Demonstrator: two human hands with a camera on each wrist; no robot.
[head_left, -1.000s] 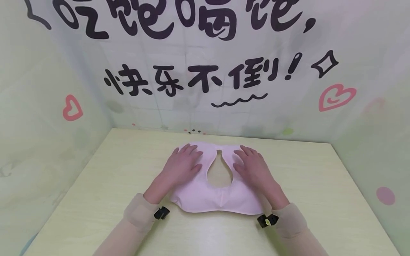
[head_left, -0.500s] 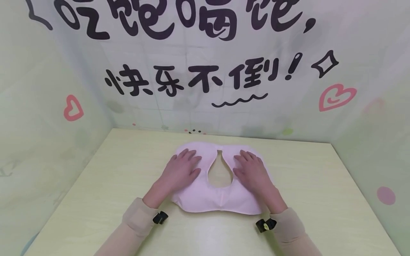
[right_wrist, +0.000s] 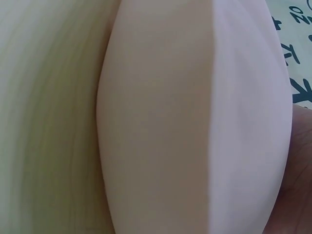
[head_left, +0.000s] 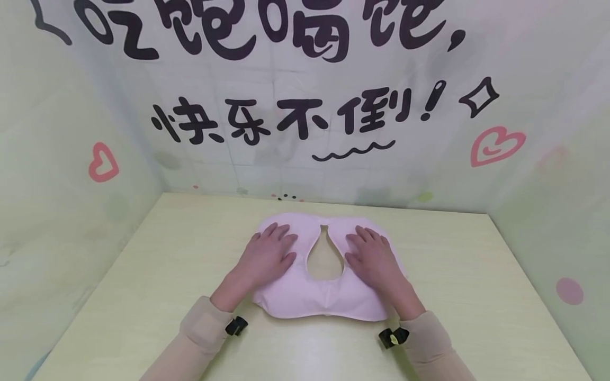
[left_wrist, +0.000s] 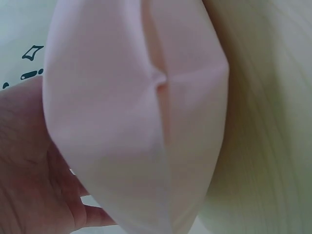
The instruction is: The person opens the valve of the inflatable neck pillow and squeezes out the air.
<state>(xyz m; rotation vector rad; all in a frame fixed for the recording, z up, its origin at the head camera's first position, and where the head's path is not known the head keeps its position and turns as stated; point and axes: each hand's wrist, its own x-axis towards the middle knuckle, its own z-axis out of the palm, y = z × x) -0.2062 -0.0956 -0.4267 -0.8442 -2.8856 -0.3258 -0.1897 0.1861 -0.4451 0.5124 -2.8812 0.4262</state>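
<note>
A pink neck pillow [head_left: 312, 299], puffy and with a teardrop-shaped hole in its middle, lies flat in the head view. On its left lobe rests my left hand [head_left: 267, 254], fingers slightly bent and spread toward the far edge. My right hand [head_left: 374, 259] lies the same way on the right lobe, its thumb near the hole. In the left wrist view, the pillow's seamed side [left_wrist: 112, 102] fills the middle, with part of the palm beside it. The right wrist view shows the opposite side [right_wrist: 156, 117] and its seam; most of that hand is hidden behind it.
The pillow lies on a pale wood-grain table [head_left: 143, 275]. A printed sheet [head_left: 267, 159] with large black characters and hearts stands along the table's far edge, with more sheeting at both sides. Black straps [head_left: 236, 326] sit at both wrists, below beige sleeves [head_left: 188, 338].
Both hands have slid slightly toward the near side over the pillow, baring more of its far corners. The pillow has stayed in place. Since half a second ago the hands barely move.
</note>
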